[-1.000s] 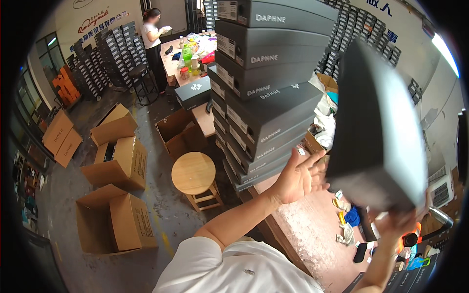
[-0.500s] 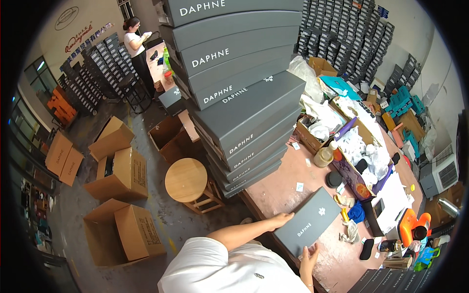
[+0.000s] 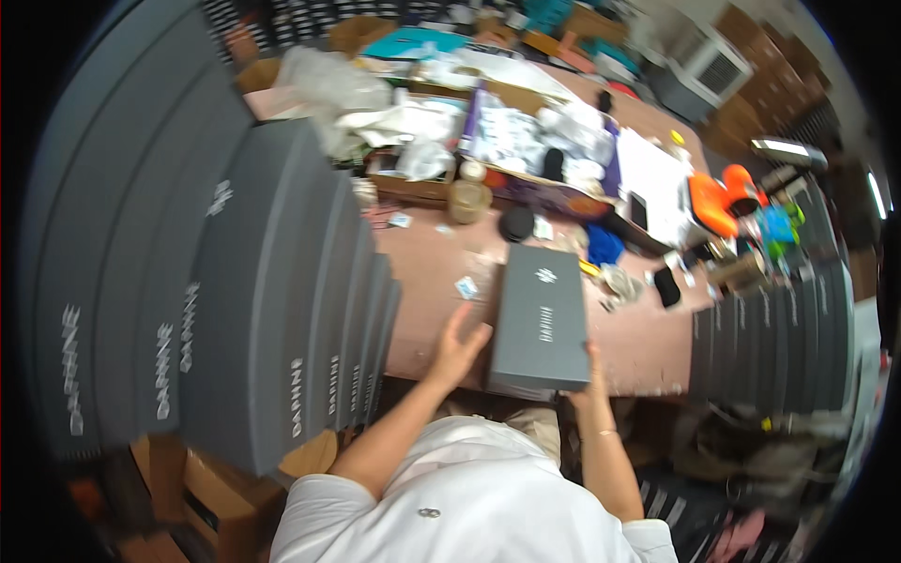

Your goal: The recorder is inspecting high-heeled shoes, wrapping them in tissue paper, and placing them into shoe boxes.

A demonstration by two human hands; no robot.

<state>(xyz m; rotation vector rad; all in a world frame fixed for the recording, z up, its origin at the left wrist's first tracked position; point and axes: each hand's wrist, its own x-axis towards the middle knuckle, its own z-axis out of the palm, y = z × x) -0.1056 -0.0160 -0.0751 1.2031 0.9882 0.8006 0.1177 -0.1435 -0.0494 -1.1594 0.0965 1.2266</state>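
Note:
A grey lidded shoebox [image 3: 538,324] lies on the pinkish worktable in front of me, its long side pointing away. My right hand [image 3: 591,377] grips its near right corner, the fingers against the side and partly hidden. My left hand [image 3: 458,347] is just left of the box, fingers spread and apart from it, holding nothing. Close by on the left rises a tall stack of similar grey shoeboxes [image 3: 272,281].
Another row of grey boxes [image 3: 774,342] stands at the right. Beyond the shoebox are a jar [image 3: 469,199], a black round lid [image 3: 516,223], a blue cloth [image 3: 603,246] and an open carton of crumpled white paper [image 3: 535,131]. An orange tool [image 3: 713,204] sits far right.
My view has swung right, toward the table. My left hand has come off the shoebox and opened, while my right hand keeps hold of its right side.

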